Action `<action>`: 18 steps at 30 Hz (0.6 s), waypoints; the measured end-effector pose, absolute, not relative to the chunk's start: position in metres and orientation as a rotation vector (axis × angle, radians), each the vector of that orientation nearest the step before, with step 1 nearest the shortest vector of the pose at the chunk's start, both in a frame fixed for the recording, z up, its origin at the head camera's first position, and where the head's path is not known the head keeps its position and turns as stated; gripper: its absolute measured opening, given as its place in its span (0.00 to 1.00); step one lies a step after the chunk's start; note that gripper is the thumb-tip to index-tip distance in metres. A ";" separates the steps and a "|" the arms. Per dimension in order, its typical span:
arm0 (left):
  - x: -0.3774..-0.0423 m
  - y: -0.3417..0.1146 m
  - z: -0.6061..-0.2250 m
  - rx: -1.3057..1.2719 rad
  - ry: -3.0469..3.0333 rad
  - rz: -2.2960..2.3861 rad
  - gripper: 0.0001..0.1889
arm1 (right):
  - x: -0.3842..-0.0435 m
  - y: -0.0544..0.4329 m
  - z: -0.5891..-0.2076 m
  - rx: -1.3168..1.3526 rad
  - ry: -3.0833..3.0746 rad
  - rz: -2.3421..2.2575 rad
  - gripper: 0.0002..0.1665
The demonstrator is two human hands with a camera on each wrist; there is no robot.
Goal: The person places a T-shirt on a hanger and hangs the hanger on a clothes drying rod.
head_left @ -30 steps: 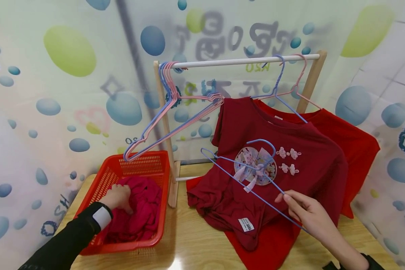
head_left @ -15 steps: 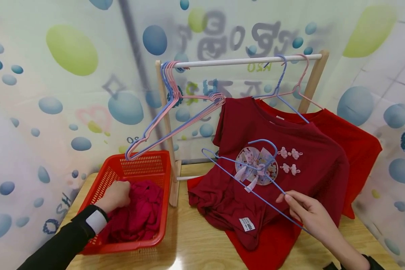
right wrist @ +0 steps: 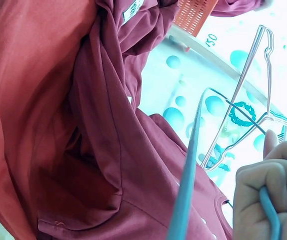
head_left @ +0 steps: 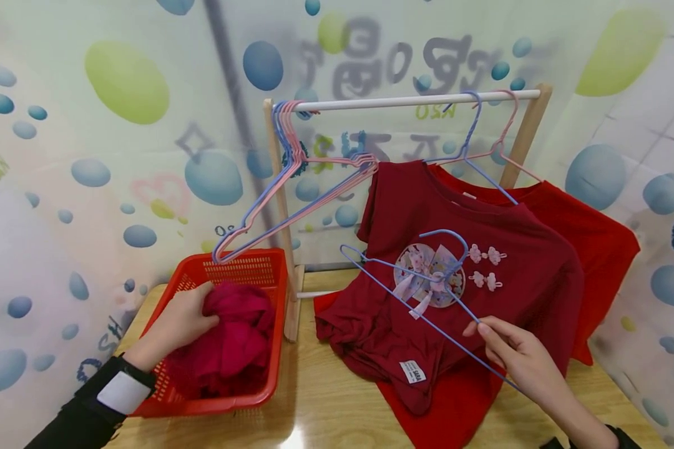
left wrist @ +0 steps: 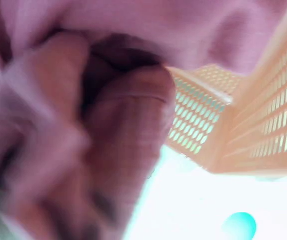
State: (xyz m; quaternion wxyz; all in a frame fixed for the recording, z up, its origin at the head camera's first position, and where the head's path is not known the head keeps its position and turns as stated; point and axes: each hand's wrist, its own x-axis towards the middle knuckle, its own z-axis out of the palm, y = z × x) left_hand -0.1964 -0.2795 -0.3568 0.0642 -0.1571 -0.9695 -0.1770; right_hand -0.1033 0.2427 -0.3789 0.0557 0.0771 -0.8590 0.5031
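Observation:
In the head view my left hand (head_left: 181, 319) pinches a bunched magenta garment (head_left: 238, 340) and pulls part of it up inside the red plastic basket (head_left: 279, 337). Close up in the left wrist view, the thumb and fingers (left wrist: 128, 120) press folds of the cloth together. My right hand (head_left: 519, 352) grips one arm of a blue wire clothes hanger (head_left: 455, 342), held in front of a dark red T-shirt (head_left: 500, 234). The right wrist view shows fingers curled round the hanger wire (right wrist: 186, 195). Nothing hangs on this hanger.
A rack with a white rail (head_left: 382, 103) and wooden posts stands on the table (head_left: 320, 380). Several pink and blue hangers (head_left: 297, 159) hang at its left end, partly over the basket. A brighter red garment (head_left: 601, 249) hangs behind the T-shirt on the right.
My left hand has closed on the magenta garment and drawn it up a little, bunching it higher in the basket. The right hand and hanger have stayed nearly still.

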 end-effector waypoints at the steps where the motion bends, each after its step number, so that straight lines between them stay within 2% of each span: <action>1: -0.194 -0.279 -0.354 -0.480 -2.904 -0.549 0.17 | -0.103 0.243 -0.379 0.233 -2.608 1.523 0.15; 5: -0.189 -0.280 -0.352 -0.499 -2.834 -0.622 0.22 | -0.104 0.243 -0.379 0.235 -2.607 1.520 0.15; 10: -0.194 -0.285 -0.369 -0.541 -2.852 -0.671 0.24 | -0.104 0.241 -0.379 0.244 -2.608 1.530 0.15; 15: -0.204 -0.291 -0.390 -0.570 -2.838 -0.498 0.22 | -0.104 0.240 -0.379 0.237 -2.609 1.535 0.15; 18: -0.202 -0.292 -0.392 -0.503 -2.828 -0.339 0.24 | -0.104 0.240 -0.380 0.240 -2.613 1.536 0.15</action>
